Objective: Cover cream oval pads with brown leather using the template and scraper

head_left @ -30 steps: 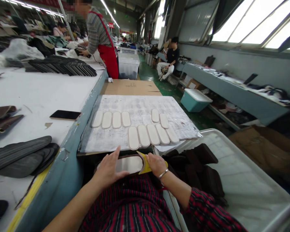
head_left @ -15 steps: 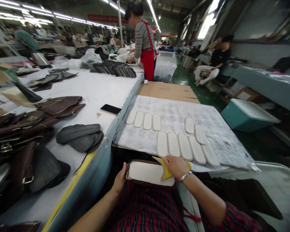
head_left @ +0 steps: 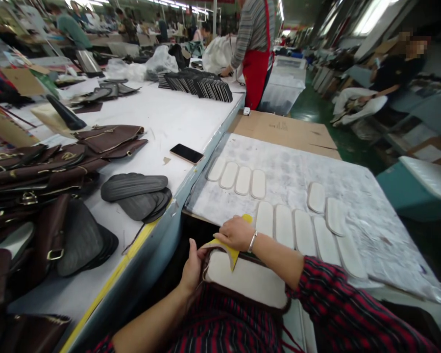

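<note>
In my lap lies a dark brown piece with a white oval panel (head_left: 248,279). My left hand (head_left: 191,267) grips its left end, thumb up. A yellow curved tool (head_left: 228,251) is held in my right hand (head_left: 237,233), its pointed edge over the left part of the white panel. Beyond my hands, white oval pieces with thin borders (head_left: 283,225) lie in rows on a white-smeared board (head_left: 290,171). Part of the lower row is hidden behind my right forearm.
The left table (head_left: 158,122) holds brown leather bags (head_left: 110,139), dark oval pieces (head_left: 135,189) and a phone (head_left: 186,153). Cardboard (head_left: 286,130) lies beyond the board. A person in a red apron (head_left: 255,73) stands ahead; another person sits at right. A teal bin (head_left: 419,189) is at right.
My right hand has moved left along the white panel with the yellow tool, from its right end to its left end. The view has shifted, and the held piece now tilts down to the right.
</note>
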